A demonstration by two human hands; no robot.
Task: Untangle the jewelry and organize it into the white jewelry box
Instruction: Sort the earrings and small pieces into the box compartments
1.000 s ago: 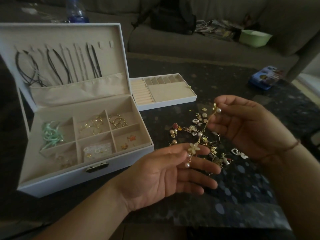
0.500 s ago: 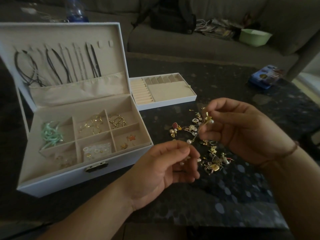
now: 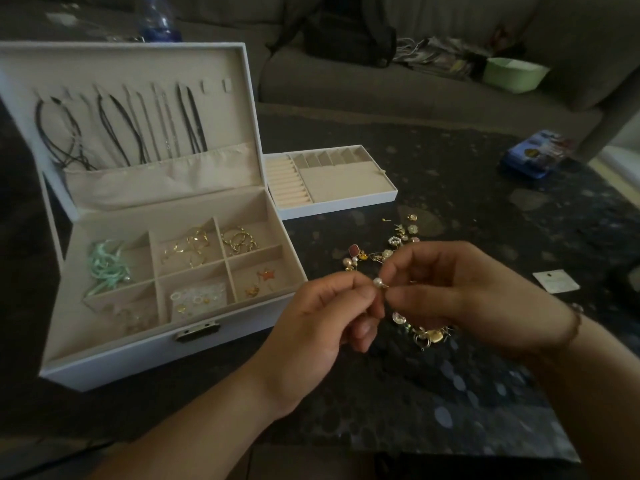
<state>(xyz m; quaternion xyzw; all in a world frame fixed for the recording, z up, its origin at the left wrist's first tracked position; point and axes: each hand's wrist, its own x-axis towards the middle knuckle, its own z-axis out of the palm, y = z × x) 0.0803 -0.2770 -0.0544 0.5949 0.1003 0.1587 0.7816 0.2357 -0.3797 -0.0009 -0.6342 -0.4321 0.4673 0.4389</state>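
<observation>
Both hands, your left hand (image 3: pixel 322 317) and right hand (image 3: pixel 460 292), pinch one pearl earring (image 3: pixel 378 282); tease it apart gently, then carry it toward ten o'clock into the white jewelry box (image 3: pixel 114 355).

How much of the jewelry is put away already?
Some is done: necklaces hang in the lid, and gold hoops and small earrings lie in the white jewelry box. Right now the left hand and right hand pinch a pearl earring. A pile of jewelry on the table is left to sort.
</observation>
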